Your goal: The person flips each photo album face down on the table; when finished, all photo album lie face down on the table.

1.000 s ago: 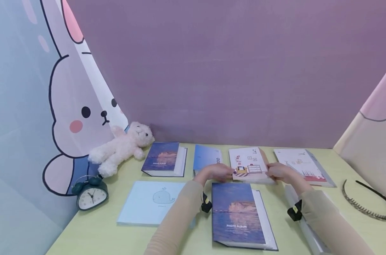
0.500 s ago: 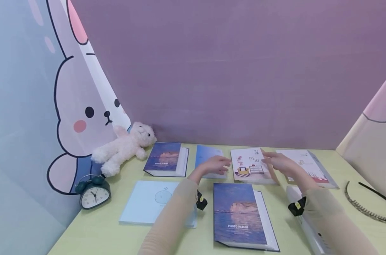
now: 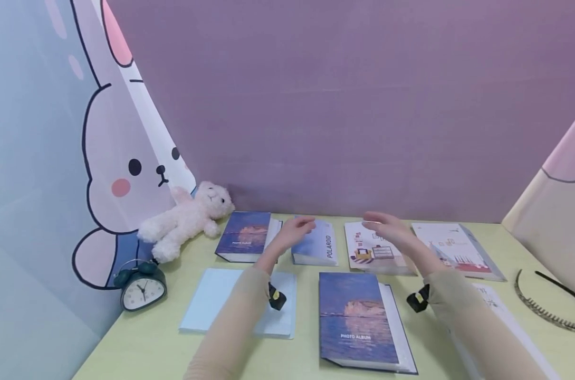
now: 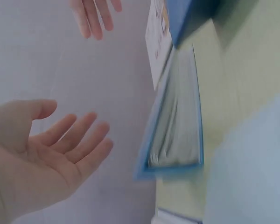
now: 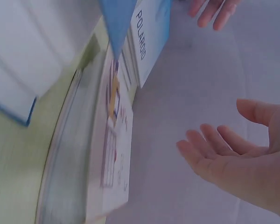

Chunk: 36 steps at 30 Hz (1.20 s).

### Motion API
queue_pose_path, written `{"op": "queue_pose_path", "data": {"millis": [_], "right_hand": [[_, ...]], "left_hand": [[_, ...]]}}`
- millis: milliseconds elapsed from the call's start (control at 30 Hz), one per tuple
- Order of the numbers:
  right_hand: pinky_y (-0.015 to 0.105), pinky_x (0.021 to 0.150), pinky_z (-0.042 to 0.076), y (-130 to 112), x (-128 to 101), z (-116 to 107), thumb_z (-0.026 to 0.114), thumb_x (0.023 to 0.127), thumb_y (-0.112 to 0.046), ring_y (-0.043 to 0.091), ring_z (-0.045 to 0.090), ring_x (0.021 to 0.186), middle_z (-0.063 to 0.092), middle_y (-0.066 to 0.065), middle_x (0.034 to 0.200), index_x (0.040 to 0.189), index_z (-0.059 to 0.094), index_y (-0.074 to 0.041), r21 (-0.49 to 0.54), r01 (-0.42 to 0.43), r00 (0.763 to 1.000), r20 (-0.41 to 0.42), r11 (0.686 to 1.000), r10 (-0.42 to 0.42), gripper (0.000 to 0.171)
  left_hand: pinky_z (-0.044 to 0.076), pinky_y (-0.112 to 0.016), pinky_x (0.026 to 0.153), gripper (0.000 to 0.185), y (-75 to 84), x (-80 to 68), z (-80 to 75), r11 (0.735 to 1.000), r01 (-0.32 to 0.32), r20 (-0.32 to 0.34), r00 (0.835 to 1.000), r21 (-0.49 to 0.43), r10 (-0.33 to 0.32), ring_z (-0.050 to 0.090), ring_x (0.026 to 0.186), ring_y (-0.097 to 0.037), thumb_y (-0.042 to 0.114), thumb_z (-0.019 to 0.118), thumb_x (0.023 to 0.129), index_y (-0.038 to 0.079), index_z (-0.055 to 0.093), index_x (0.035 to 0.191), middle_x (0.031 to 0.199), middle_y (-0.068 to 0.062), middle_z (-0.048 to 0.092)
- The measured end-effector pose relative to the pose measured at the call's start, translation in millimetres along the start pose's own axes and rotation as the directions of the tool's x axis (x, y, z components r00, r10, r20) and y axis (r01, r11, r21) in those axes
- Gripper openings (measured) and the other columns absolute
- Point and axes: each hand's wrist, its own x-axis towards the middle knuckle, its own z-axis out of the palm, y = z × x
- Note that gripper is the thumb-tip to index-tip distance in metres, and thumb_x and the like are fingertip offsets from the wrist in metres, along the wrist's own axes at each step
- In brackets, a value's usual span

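Observation:
My left hand (image 3: 292,235) hovers near the blue POLAROID album (image 3: 323,245), its fingers relaxed and holding nothing. Over the back part of a white album with a furniture drawing (image 3: 370,250) is my right hand (image 3: 389,229), also with nothing in it. In the wrist views the left palm (image 4: 42,163) and the right palm (image 5: 238,163) show, fingers loosely extended and apart from the albums. The POLAROID album (image 5: 147,42) and the furniture album (image 5: 114,163) lie side by side. In front of them lies a dark blue PHOTO ALBUM (image 3: 356,316).
Another sea-picture album (image 3: 243,236) lies at back left, a pale blue album (image 3: 211,298) before it. White albums lie at back right (image 3: 451,248) and under the right forearm (image 3: 515,327). A plush bear (image 3: 188,219), alarm clock (image 3: 142,293) and headband (image 3: 544,315) flank them.
Both hands held the furniture album's sides a second ago. They have let go and risen; the left has moved left past the POLAROID album's lettering. The album stays flat on the table.

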Motion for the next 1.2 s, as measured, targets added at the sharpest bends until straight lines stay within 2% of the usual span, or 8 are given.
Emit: {"op": "queue_pose_path", "data": {"millis": [133,233,400,567,667,833,967,1200], "right_hand": [[0.052,0.106,0.037,-11.6,14.3,14.8,0.048,0.098,-0.03,0.04,0.038,0.13,0.037,0.022,0.145,0.144,0.033,-0.001,0.024,0.029,1.0,0.005,0.999,-0.029,0.056],[0.052,0.105,0.037,-18.1,23.7,25.8,0.047,0.098,-0.03,0.039,0.039,0.13,0.038,0.021,0.145,0.143,0.034,-0.003,0.029,0.038,0.999,0.017,0.999,-0.039,0.054],[0.052,0.107,0.035,-27.7,39.3,46.5,0.046,0.099,-0.026,0.039,0.036,0.132,0.037,0.023,0.145,0.144,0.03,0.001,0.053,0.038,0.997,0.069,0.998,-0.042,0.055],[0.05,0.109,0.034,-33.6,53.1,70.1,0.047,0.098,-0.028,0.038,0.035,0.134,0.036,0.022,0.146,0.146,0.027,0.001,0.037,0.008,0.99,0.143,0.999,-0.013,0.059],[0.051,0.109,0.032,-34.1,58.2,83.0,0.046,0.099,-0.03,0.037,0.031,0.137,0.031,0.02,0.15,0.147,0.024,0.0,0.026,-0.003,0.976,0.217,1.0,-0.003,0.061],[0.054,0.111,0.029,-33.2,62.9,97.5,0.044,0.1,-0.029,0.037,0.024,0.14,0.023,0.02,0.153,0.148,0.018,0.002,0.047,-0.024,0.948,0.318,0.999,0.007,0.063],[0.052,0.111,0.029,-31.7,63.5,101.4,0.046,0.099,-0.029,0.037,0.027,0.138,0.028,0.021,0.15,0.147,0.021,0.002,0.034,-0.019,0.947,0.323,0.999,0.007,0.062],[0.051,0.111,0.029,-30.8,61.8,103.0,0.048,0.098,-0.025,0.036,0.028,0.138,0.032,0.019,0.149,0.147,0.024,-0.001,0.042,-0.044,0.945,0.326,0.998,0.028,0.06]], "left_hand": [[0.044,-0.041,0.101,0.039,-14.3,-4.3,-16.0,0.999,0.008,-0.083,0.996,-0.035,-0.011,0.051,0.123,-0.029,0.025,0.049,0.098,0.006,0.053,0.132,0.133,-0.013,0.055],[0.044,-0.042,0.101,0.04,-24.8,-7.2,-25.1,0.997,0.039,-0.076,0.996,-0.071,-0.044,0.048,0.125,-0.03,0.024,0.047,0.099,0.005,0.051,0.134,0.136,-0.014,0.052],[0.042,-0.045,0.104,0.048,-39.3,-12.5,-32.2,0.981,0.15,0.002,0.989,-0.125,-0.151,0.047,0.126,-0.035,0.029,0.042,0.1,0.002,0.042,0.139,0.139,-0.019,0.047],[0.042,-0.044,0.104,0.051,-53.3,-17.4,-31.7,0.964,0.226,0.113,0.971,-0.139,-0.211,0.047,0.126,-0.036,0.028,0.039,0.102,-0.003,0.036,0.141,0.138,-0.024,0.046],[0.044,-0.042,0.102,0.05,-59.9,-19.2,-30.6,0.956,0.26,0.186,0.954,-0.134,-0.234,0.051,0.122,-0.034,0.029,0.038,0.102,-0.003,0.038,0.14,0.136,-0.022,0.049],[0.051,-0.039,0.094,0.048,-64.6,-20.3,-30.6,0.936,0.322,0.295,0.916,-0.144,-0.27,0.06,0.111,-0.027,0.032,0.039,0.102,0.0,0.044,0.138,0.133,-0.017,0.053],[0.052,-0.037,0.092,0.046,-64.3,-21.3,-30.9,0.927,0.336,0.323,0.906,-0.164,-0.272,0.059,0.107,-0.022,0.03,0.038,0.102,0.0,0.045,0.137,0.128,-0.016,0.055],[0.049,-0.039,0.096,0.044,-62.3,-22.9,-29.3,0.902,0.361,0.332,0.903,-0.236,-0.274,0.054,0.118,-0.024,0.017,0.041,0.1,0.0,0.04,0.14,0.135,-0.017,0.052]]}}
